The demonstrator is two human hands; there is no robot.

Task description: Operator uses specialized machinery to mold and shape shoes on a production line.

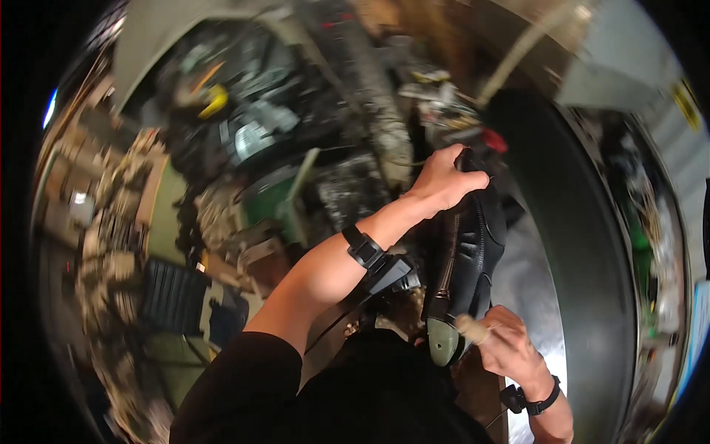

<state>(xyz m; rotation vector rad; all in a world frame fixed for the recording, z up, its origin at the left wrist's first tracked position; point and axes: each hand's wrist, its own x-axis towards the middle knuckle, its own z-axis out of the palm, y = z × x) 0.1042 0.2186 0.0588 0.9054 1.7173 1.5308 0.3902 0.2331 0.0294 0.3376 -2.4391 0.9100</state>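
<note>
A black leather boot upper (467, 251) with a zip along its left side stretches lengthwise in front of me. From its near end pokes a grey-green last tip (441, 342) with a small hole. My left hand (450, 181) is closed round the boot's far end, thumb across the top. Beside the near end, my right hand (510, 346) is closed on a short tool with a tan blunt end (472, 329). That end lies close to the edge of the last; blur hides whether it touches, and whether it is a brush or a wooden handle.
A broad dark padded band (573, 244) curves along the right, next to a shiny metal surface (523, 277). Left of my arm are a green bin (268, 203) and a black-backed chair (174, 296). Blurred piles of brown pieces (111, 281) line the far left.
</note>
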